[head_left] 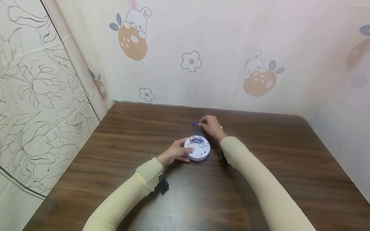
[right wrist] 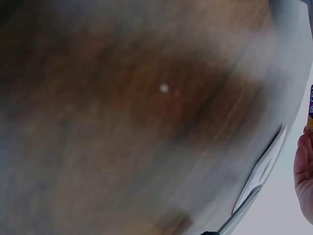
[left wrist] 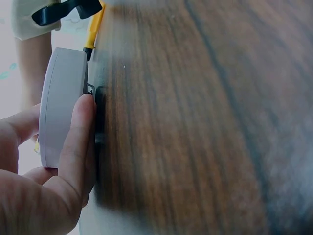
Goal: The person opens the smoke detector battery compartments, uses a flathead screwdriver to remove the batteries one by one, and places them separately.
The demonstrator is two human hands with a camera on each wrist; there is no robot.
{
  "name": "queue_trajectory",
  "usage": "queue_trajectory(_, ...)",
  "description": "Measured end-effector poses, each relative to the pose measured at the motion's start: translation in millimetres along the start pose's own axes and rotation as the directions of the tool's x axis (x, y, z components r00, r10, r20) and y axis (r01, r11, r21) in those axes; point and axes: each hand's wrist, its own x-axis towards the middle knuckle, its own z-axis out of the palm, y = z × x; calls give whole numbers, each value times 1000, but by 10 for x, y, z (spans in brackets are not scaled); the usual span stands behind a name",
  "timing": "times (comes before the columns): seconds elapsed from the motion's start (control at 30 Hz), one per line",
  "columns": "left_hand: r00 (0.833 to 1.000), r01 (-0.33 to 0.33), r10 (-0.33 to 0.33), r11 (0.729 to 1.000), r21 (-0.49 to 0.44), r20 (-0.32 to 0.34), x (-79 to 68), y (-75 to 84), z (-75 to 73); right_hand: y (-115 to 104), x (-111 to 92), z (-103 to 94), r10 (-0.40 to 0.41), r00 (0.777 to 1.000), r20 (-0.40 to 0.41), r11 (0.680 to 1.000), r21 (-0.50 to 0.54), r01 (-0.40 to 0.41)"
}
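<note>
My left hand (head_left: 176, 150) holds a round white device (head_left: 199, 154) that looks like a smoke detector, thumb on its face and fingers at its side and beneath. A blue battery with yellow on it (head_left: 196, 140) sits in the compartment at the device's far side. Beyond the device, my right hand (head_left: 211, 125) pinches a small blue battery (head_left: 195, 124) above the table. In the left wrist view, the device's pale side wall (left wrist: 66, 110) stands between thumb and fingers. The right wrist view catches the pinched battery (right wrist: 311, 110) only at its edge.
A brown wooden table (head_left: 121, 138) extends around both hands. A yellow tool with a black end (left wrist: 94, 29) appears past the device in the left wrist view. A flat white piece (right wrist: 260, 169) lies on the table near the right hand. A printed curtain (head_left: 219, 80) hangs behind.
</note>
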Motion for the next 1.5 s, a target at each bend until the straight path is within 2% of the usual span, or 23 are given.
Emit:
queue_trajectory(0.47,1000,-3,3,1000,-4,0,1,-5,-4,6,157,124,-20,1000,21,1000,19,20)
queue_trajectory(0.7,999,-36,37,998,-45,19,21,-25,6,-51,167,124,-73,997,13,996,-42,73)
queue_trajectory(1.07,1000,-28,28,999,-25,10,-1,0,6,-77,211,121,6,996,93,993,-116,4)
queue_trajectory(1.5,1000,-29,29,999,-17,6,12,-18,12,-104,186,99,-10,995,102,989,-149,26)
